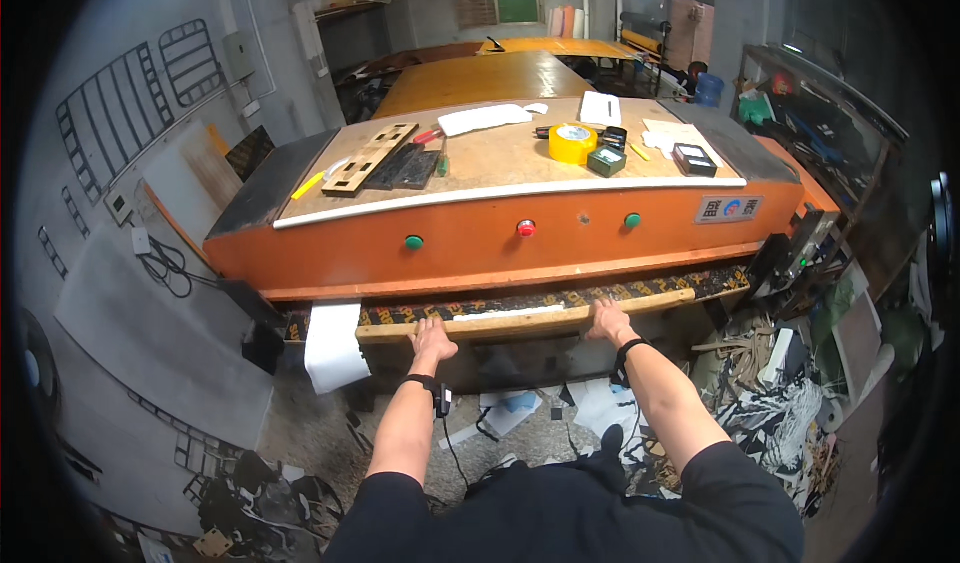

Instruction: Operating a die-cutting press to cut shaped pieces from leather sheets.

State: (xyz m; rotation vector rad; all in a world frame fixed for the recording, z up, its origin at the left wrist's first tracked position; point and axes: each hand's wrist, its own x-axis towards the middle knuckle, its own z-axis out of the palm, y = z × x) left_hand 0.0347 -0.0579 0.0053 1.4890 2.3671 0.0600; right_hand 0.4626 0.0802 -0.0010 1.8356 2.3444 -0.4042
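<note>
A long wooden bar (505, 322) runs along the front of a big orange machine (480, 246). My left hand (432, 342) grips the bar left of its middle, fingers over the top. Farther along, my right hand (608, 321) holds it in the same way. Behind the bar lies a black board (655, 289) with an orange printed pattern, in the gap under the machine's front. A white sheet (335, 348) hangs over the edge, left of my left hand. The undersides of both hands are hidden.
On the machine top are a yellow tape roll (573, 144), a slotted wooden block (372, 160) and several small tools. Green buttons (414, 243) and a red button (526, 228) face me. Scraps (795, 423) litter the floor at right; a cluttered rack (830, 128) stands beyond.
</note>
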